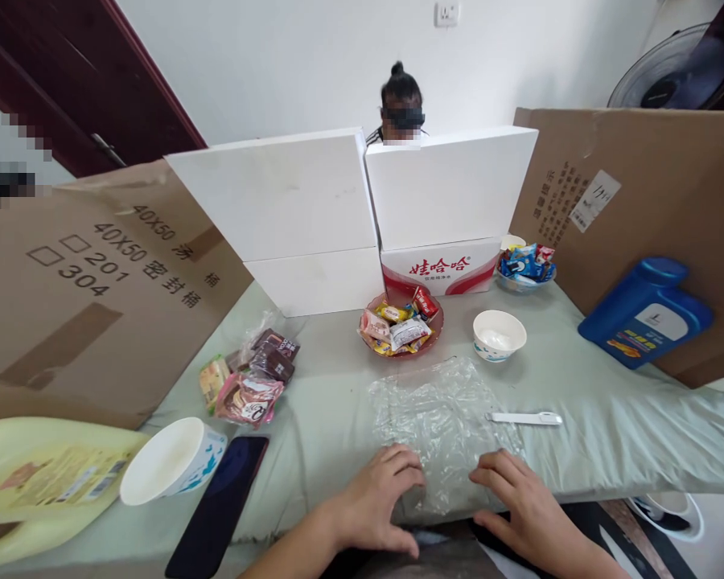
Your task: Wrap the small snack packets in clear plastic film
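A crumpled clear plastic bag (pixel 440 418) lies flat on the pale green cloth near the table's front edge. My left hand (pixel 377 498) rests palm down on the bag's near left corner, fingers spread. My right hand (pixel 519 494) presses the bag's near right corner the same way. Neither hand grips anything. A white sealing clip (pixel 524 418) lies just right of the bag. Beyond the bag stands a red glass dish of wrapped snacks (pixel 401 326), with an empty white bowl (pixel 499 334) to its right.
Snack packets (pixel 257 378) lie at the left, with a tipped white bowl (pixel 169 460), a dark phone (pixel 220 503) and a yellow bottle (pixel 42 474). A blue jug (pixel 645 314) leans at right. Cardboard and white boxes (pixel 362 209) wall the table; a person sits behind.
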`<state>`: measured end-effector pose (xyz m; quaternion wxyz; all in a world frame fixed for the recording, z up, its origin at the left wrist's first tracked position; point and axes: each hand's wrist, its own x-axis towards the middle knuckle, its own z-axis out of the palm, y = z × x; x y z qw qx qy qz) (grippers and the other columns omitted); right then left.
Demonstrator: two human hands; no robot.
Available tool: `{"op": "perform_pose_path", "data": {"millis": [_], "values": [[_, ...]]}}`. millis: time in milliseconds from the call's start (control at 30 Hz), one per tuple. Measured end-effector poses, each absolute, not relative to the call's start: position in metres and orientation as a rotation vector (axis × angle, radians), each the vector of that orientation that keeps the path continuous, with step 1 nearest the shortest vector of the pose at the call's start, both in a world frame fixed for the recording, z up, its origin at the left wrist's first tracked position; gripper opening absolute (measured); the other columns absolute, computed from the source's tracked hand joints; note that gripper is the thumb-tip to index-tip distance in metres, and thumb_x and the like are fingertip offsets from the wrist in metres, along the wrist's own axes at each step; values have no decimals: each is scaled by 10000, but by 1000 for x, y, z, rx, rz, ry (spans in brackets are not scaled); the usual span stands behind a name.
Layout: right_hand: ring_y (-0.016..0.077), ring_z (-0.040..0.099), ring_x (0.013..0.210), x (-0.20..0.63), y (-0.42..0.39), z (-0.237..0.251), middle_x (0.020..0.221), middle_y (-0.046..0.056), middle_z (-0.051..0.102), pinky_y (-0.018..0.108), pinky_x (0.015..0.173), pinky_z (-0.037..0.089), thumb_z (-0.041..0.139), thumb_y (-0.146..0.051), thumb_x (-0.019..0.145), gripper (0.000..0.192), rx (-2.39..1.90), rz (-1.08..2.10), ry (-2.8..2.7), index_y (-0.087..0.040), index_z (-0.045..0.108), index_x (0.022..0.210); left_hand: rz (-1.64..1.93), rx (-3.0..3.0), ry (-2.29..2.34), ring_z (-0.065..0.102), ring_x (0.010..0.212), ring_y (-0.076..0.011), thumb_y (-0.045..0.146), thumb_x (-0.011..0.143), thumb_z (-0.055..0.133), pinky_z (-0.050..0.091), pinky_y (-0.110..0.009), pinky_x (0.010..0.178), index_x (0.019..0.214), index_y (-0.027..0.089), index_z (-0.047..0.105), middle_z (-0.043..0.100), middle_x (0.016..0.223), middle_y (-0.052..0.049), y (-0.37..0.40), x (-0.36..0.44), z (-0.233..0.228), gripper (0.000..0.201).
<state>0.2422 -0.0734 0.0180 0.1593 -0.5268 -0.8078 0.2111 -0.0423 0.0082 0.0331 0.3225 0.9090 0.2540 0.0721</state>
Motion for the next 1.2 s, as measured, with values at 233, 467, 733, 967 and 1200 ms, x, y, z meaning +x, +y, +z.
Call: {"op": "perform_pose_path", "data": {"millis": [233, 467, 733, 967, 1200], "values": [[332, 310, 1382, 282, -69, 2, 1404, 83, 501, 556, 1109, 254, 680, -403, 770, 506, -1590, 509, -2346, -277, 578, 1249, 232, 2253, 731, 459, 1283, -258, 131, 804, 543, 342, -437, 1078, 875, 217, 635, 635, 1213, -47, 0, -79, 38, 144], [190, 619, 1037, 271, -71, 19, 1041, 58, 678, 343, 900, 492, 449, -355, 949, 202, -1439, 966, -2061, -239, 614, 940, 501, 1576, 997, 586, 632, -139, 392, 861, 553, 486, -251, 619, 821, 187, 520, 605, 698, -4, 11, -92, 31, 211], [221, 664, 953, 229, -38, -4, 966, 84, 690, 360, 819, 537, 459, -515, 909, 302, -1526, 1016, -1360, -228, 552, 937, 709, 1570, 1444, 521, 553, -115, 343, 779, 586, 418, -210, 520, 1007, 188, 558, 529, 653, 54, 48, -88, 16, 277], [244, 680, 765, 202, -2, -13, 858, 83, 683, 384, 700, 525, 388, -380, 905, 382, -1792, 722, -1549, -161, 481, 1204, 617, 1786, 1907, 644, 698, -190, 282, 814, 585, 462, -279, 673, 1114, 198, 586, 650, 723, 2, 44, -96, 9, 311], [248, 683, 826, 199, 2, -15, 995, 130, 692, 340, 678, 491, 369, -261, 945, 394, -2059, 337, -1918, -130, 438, 1310, 800, 2074, 2159, 643, 883, -251, 251, 883, 507, 497, -356, 770, 1150, 165, 570, 646, 942, -94, 34, -93, 10, 287]]}}
